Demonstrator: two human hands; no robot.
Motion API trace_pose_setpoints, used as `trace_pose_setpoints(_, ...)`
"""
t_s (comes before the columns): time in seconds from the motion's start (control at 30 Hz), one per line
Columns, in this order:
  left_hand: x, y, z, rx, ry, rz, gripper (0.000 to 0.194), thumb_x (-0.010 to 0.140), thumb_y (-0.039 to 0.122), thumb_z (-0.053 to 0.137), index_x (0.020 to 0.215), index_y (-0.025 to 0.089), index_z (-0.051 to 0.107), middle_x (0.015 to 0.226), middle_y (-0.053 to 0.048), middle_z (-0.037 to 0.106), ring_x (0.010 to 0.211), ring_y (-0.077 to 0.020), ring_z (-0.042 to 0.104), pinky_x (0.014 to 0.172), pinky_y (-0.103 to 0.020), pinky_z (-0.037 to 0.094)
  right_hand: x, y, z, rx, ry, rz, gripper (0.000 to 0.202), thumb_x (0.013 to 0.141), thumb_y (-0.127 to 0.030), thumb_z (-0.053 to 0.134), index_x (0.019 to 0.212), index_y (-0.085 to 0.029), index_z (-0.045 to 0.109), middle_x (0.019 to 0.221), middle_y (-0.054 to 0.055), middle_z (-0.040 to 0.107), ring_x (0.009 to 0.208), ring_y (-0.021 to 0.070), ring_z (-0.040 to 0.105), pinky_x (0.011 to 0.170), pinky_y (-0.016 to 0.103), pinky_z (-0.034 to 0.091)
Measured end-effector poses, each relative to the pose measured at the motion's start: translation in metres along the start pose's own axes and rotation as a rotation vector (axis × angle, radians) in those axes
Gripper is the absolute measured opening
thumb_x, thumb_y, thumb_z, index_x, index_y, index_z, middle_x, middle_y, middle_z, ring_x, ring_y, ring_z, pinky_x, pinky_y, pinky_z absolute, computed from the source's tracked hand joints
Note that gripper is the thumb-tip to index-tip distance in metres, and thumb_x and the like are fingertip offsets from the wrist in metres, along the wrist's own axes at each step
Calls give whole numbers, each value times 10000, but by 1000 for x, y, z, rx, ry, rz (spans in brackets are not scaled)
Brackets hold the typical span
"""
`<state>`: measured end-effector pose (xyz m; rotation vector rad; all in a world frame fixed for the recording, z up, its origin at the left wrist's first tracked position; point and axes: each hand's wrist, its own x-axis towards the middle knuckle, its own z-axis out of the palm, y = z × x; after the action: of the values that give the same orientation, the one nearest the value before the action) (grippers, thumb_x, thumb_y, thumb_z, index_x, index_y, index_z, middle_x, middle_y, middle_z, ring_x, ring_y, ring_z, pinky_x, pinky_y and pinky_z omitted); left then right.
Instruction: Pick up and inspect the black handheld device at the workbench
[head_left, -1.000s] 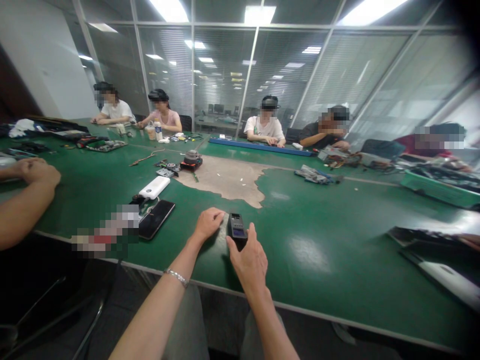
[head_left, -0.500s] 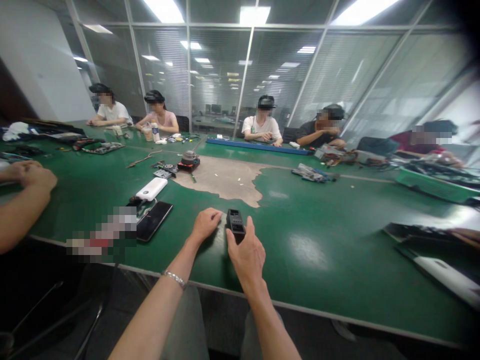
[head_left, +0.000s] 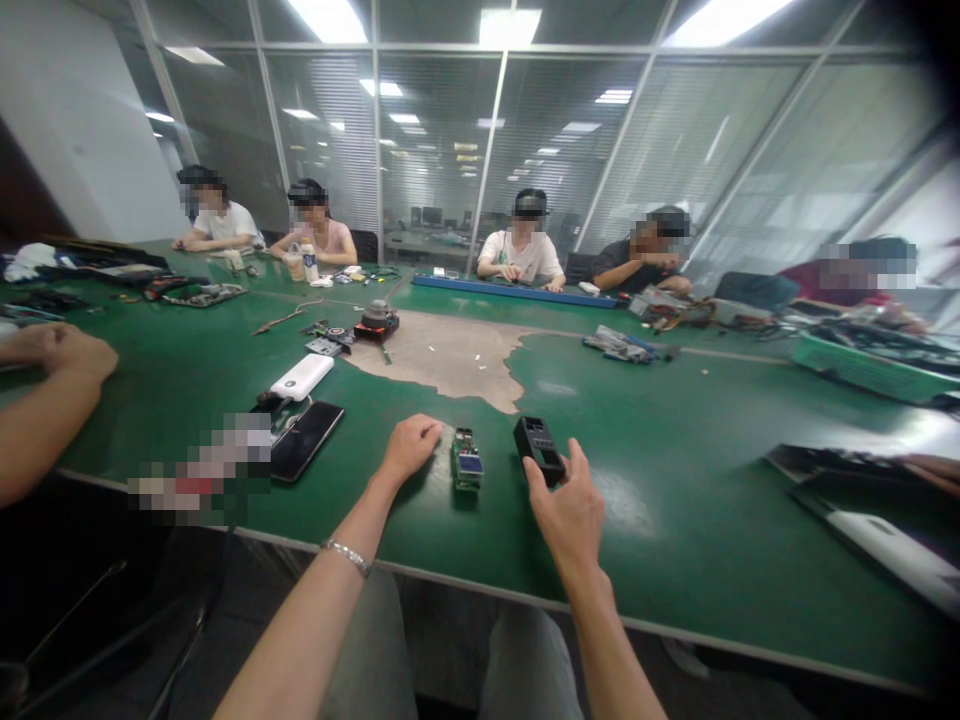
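My right hand [head_left: 574, 505] grips a black plastic casing [head_left: 534, 440], thumb on its left side and fingers on its right. The casing has cut-out openings and is held just above or on the green table; the exact gap cannot be told. Left of it lies a bare green circuit board [head_left: 466, 470] with a small bluish display, untouched by either hand. My left hand [head_left: 410, 447] rests on the table left of the board, fingers curled in, and nothing shows in it.
A black phone [head_left: 307, 442] and a white power bank [head_left: 302, 377] lie to the left. Beyond is a bare patch [head_left: 450, 355] in the green tabletop [head_left: 675, 540]. Another person's arm [head_left: 56, 410] rests at far left. A dark, white-edged object [head_left: 892, 545] lies at right.
My right hand has moved right with the black casing, and the circuit board now shows where the casing was. My left hand stays in place.
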<state>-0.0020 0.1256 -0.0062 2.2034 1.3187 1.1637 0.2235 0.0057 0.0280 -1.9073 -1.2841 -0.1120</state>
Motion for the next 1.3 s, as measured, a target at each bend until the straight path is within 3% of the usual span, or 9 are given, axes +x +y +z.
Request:
trace_pose_setpoints(0.17,0,-1,1,2,0,-12,279,905,310,475,922,214,736,959,-41,728,922,-168,644,840,-267,486,-5,18,6,-51,-36,17,748,847,-536,496,1441,-117,316,1182,160,639,994,308,640,838,401,459)
trace_pose_setpoints(0.57,0,-4,3,-2,8,11,279,908,298,473,924,218,739,950,-32,726,903,-161,639,828,-262,480,-14,18,8,-185,-128,20,764,867,-539,453,1460,-99,257,1133,165,647,942,312,647,789,391,467)
trace_pose_setpoints(0.8,0,-3,2,4,6,9,279,909,300,473,916,218,741,941,-31,726,890,-161,638,809,-258,479,-14,21,11,-166,-21,-84,834,826,-568,503,1439,-43,292,1337,226,501,1153,338,534,920,410,430)
trace_pose_setpoints(0.93,0,-2,2,3,8,-1,280,909,303,474,912,218,741,943,-31,726,890,-160,639,816,-257,479,-13,20,9,-164,-69,-31,778,858,-549,464,1448,-70,295,1205,207,603,1023,315,612,847,406,461)
trace_pose_setpoints(1.13,0,0,1,3,2,-1,278,909,300,477,907,211,740,942,-38,728,896,-163,640,820,-259,477,-12,9,2,-66,-59,21,737,849,-540,485,1430,-108,348,1152,168,648,968,311,647,831,413,470)
trace_pose_setpoints(1.3,0,0,0,-3,0,-4,279,908,305,479,911,205,740,936,-41,726,888,-159,638,818,-257,475,-16,-24,-3,188,-55,5,762,815,-551,551,1429,-147,352,1137,125,670,995,265,649,884,385,462)
